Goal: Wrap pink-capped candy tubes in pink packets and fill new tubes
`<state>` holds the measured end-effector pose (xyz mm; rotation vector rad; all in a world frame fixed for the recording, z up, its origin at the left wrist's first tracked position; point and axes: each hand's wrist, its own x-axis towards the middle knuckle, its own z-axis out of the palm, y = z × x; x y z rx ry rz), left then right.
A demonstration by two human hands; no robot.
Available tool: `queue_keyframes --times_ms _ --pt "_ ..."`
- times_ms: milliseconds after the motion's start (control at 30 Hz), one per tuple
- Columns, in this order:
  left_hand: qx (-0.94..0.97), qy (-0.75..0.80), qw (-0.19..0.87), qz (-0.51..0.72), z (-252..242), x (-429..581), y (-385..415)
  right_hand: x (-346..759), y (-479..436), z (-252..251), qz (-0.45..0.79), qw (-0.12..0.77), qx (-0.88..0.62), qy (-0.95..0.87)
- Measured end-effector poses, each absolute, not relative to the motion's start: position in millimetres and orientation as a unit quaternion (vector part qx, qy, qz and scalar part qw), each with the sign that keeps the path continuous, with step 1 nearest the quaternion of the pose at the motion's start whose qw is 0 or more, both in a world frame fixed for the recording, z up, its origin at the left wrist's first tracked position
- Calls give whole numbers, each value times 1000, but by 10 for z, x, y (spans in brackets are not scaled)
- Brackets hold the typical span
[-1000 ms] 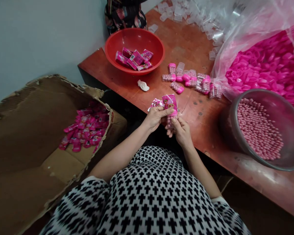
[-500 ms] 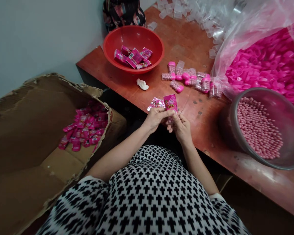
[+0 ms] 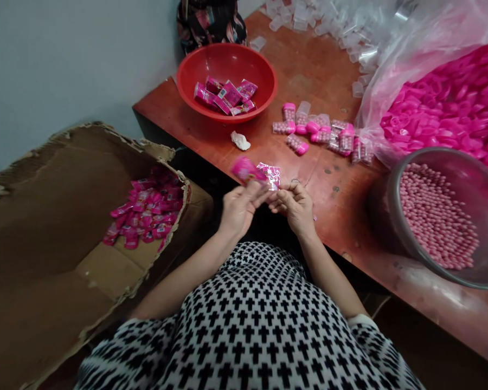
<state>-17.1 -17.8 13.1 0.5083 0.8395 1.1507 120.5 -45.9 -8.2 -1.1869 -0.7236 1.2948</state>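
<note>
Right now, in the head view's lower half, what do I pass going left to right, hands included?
Carton → left hand → right hand → grey tub.

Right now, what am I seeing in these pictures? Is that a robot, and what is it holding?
No robot here: just a person using two bare hands. The pictures come from a camera on the person's head, looking forward and down. The left hand holds a pink packet, which looks blurry. The right hand is close beside it, near a shiny wrapper; I can't tell if it holds anything. On the reddish table are a red bowl of pink packets, small clear bottles of pink balls and a gray tub of more balls. A cardboard box has more packets.
</note>
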Motion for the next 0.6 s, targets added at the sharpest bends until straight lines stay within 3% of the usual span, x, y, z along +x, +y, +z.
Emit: queue_keyframes --times_ms 100,167,400,600 --pt "200 412 607 650 222 -486 -117 1278 -463 -111 530 583 -523 -325" --pt "213 454 559 660 179 -573 -52 1345 -467 -154 508 580 -545 -329" --pt "625 486 414 450 -343 -110 244 1362 -411 -146 478 543 -582 -370" --pt "665 496 372 417 -467 -5 323 1368 -297 -177 410 522 -627 -408"
